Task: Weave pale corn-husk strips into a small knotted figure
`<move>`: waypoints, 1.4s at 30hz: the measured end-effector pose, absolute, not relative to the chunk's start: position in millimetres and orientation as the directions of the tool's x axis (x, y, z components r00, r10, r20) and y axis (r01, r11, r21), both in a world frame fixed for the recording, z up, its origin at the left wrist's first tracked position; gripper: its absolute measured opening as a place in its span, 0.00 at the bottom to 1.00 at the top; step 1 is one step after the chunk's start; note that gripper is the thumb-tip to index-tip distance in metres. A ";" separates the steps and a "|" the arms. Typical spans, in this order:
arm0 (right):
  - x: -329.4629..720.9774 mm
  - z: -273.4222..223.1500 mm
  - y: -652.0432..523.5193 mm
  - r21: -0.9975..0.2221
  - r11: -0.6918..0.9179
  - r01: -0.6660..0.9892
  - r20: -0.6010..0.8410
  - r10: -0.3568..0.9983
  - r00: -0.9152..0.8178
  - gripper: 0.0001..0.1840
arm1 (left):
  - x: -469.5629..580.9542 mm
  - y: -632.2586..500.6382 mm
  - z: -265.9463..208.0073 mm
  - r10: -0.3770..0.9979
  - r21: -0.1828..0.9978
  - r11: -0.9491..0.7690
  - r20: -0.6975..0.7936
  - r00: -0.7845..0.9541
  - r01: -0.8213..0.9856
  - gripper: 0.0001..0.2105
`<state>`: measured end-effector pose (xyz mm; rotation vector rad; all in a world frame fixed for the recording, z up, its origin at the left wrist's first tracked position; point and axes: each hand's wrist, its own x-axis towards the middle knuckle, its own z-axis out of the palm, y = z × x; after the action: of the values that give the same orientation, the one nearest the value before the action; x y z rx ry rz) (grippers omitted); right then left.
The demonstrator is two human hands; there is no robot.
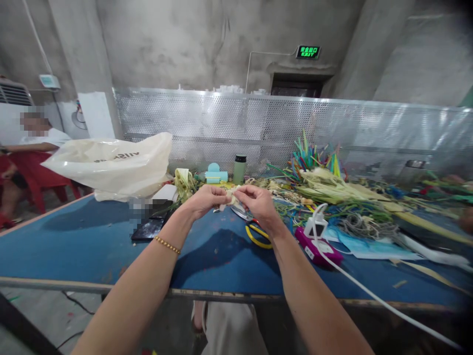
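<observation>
My left hand (205, 201) and my right hand (259, 203) meet above the middle of the blue table. Between their fingertips they pinch a small pale cream piece (233, 196) that looks like dried husk. Its exact shape is partly hidden by the fingers. Both hands are closed on it, thumbs against the forefingers. Below my right hand, partly covered by the wrist, lie scissors (259, 242) with yellow and black handles.
A large cream plastic bag (114, 167) and a dark phone-like slab (148, 229) are at left. Behind stands a green bottle (240, 170). Pale husks (328, 187) and coloured strands are heaped at right, near a purple power strip (320, 250) with a white cable. One person sits far left.
</observation>
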<state>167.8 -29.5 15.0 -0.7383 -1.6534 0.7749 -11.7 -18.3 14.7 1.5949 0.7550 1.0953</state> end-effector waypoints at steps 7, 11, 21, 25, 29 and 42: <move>164.3 7.1 -19.1 -0.799 0.586 0.138 0.579 0.810 -0.091 0.14 | -6.0 -18.0 12.7 0.891 0.957 -0.259 0.289 0.349 -0.132 0.15; 163.2 8.0 -20.7 -0.853 0.517 0.067 0.514 0.856 -0.065 0.17 | -3.5 -18.0 12.6 0.889 0.948 -0.276 0.316 0.332 -0.161 0.15; 163.5 9.2 -21.8 -0.867 0.492 0.082 0.484 0.869 -0.100 0.14 | -5.8 -13.8 8.5 0.892 0.941 -0.324 0.338 0.300 -0.096 0.17; 163.8 8.6 -21.8 -0.854 0.506 0.122 0.494 0.862 -0.116 0.13 | -6.0 -15.4 9.5 0.893 0.932 -0.361 0.350 0.282 -0.014 0.17; 166.0 6.4 -20.0 -0.794 0.571 0.211 0.552 0.821 -0.143 0.11 | -4.3 -21.1 13.7 0.895 0.931 -0.363 0.338 0.292 0.038 0.14; 167.5 1.0 -11.3 -0.623 0.688 0.372 0.644 0.721 -0.254 0.10 | -5.3 -19.0 11.3 0.888 0.908 -0.385 0.315 0.335 0.166 0.14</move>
<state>167.5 -11.3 1.0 -0.8565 -1.8692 0.4251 -5.3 -19.0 11.3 1.7785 0.9384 1.1068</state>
